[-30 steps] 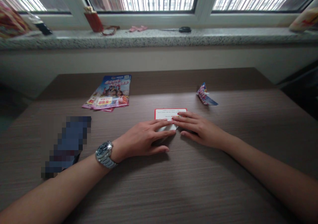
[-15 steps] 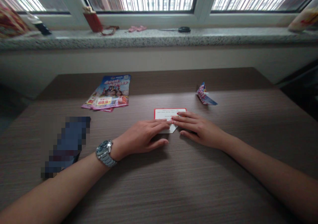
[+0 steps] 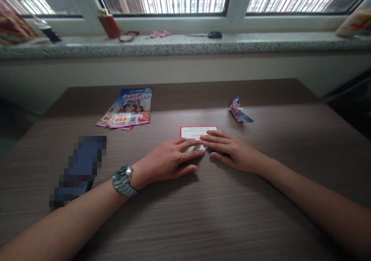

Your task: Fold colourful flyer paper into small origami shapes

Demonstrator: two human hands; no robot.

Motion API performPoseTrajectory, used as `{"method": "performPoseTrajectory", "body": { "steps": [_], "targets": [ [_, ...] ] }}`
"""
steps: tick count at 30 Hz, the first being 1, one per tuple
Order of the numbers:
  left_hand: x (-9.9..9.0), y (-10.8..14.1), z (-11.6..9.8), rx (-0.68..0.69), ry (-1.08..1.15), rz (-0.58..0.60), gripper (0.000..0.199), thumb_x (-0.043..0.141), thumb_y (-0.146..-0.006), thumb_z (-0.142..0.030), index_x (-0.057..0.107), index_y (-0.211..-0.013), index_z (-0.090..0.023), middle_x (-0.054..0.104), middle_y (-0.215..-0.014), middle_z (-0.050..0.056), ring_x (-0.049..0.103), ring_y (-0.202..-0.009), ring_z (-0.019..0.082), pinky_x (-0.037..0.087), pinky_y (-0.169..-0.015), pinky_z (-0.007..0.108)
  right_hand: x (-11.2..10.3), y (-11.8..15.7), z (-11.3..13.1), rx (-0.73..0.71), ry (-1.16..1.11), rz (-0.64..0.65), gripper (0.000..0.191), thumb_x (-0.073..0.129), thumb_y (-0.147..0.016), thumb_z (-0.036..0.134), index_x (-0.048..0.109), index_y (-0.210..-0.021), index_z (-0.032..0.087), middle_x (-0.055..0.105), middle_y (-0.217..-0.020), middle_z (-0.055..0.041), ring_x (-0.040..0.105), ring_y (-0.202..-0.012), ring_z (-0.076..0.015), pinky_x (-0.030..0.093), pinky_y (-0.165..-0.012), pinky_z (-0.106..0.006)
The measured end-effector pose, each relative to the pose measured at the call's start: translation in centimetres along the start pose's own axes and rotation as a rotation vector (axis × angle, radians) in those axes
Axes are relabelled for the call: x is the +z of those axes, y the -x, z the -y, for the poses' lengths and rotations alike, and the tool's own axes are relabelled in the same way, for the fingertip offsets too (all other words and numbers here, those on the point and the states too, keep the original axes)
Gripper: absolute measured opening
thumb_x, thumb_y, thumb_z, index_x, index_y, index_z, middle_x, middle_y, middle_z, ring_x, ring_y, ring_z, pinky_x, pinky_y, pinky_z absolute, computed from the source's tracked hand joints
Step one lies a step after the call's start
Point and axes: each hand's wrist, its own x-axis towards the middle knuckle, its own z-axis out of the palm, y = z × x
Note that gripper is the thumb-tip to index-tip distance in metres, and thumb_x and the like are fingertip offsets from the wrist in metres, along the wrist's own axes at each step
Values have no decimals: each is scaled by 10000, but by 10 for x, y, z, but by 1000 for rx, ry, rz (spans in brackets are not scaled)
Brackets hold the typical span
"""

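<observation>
A small sheet of paper (image 3: 193, 131), white with a red border and printed lines, lies flat on the table with a folded part at its near right side. My left hand (image 3: 174, 156), below a metal wristwatch, rests its outstretched fingers on the paper's near left part. From the right, my right hand (image 3: 232, 149) presses its extended fingertips on the paper's right side. The two hands' fingertips nearly meet over the fold, hiding much of it. Beyond my right hand stands a folded paper figure (image 3: 237, 110) in blue and pink print.
Several colourful flyers (image 3: 131, 108) lie stacked at the back left of the wooden table (image 3: 185, 218). A pixelated dark blue phone-like object (image 3: 84, 162) is beside my left forearm. On the stone windowsill (image 3: 179, 46) are scissors (image 3: 214, 34) and a red box (image 3: 109, 25).
My left hand's index finger has moved right and nearer to me, over the paper's near edge, covering more of it. My right hand has stayed in place.
</observation>
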Motion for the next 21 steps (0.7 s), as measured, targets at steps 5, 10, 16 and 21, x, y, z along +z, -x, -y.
{"method": "performPoseTrajectory", "body": {
  "steps": [5,10,16,21],
  "targets": [
    [0,-1,0,-3,-25,29,471,479,-1034,-459,516,-1461,-263,463,-1550,118,507,-1363,308,491,-1098,479,2,1,-2,-13,0,-15,496,554,-1018,276,487,-1509,247,557,-1505,-55,448,-1438,-283,402,-1193,-517],
    [-4,-1,3,43,-14,66,510,466,-1035,-475,476,-1495,-255,431,-1578,118,459,-1411,318,456,-1134,499,1,0,-1,-18,1,-17,475,548,-1021,271,510,-1492,232,570,-1493,-60,455,-1434,-287,405,-1190,-522],
    [-13,1,5,64,59,107,486,484,-1024,-470,518,-1470,-282,386,-1613,96,438,-1432,321,427,-1157,497,1,0,-1,-19,-8,-18,490,550,-1021,266,490,-1507,254,563,-1500,-52,448,-1440,-279,407,-1190,-517],
    [-10,1,9,51,121,90,453,464,-1043,-423,513,-1468,-277,421,-1598,73,438,-1439,280,399,-1183,467,2,2,-3,-15,-5,-15,501,555,-1020,276,478,-1515,261,555,-1507,-43,437,-1448,-282,396,-1197,-523]
  ]
}}
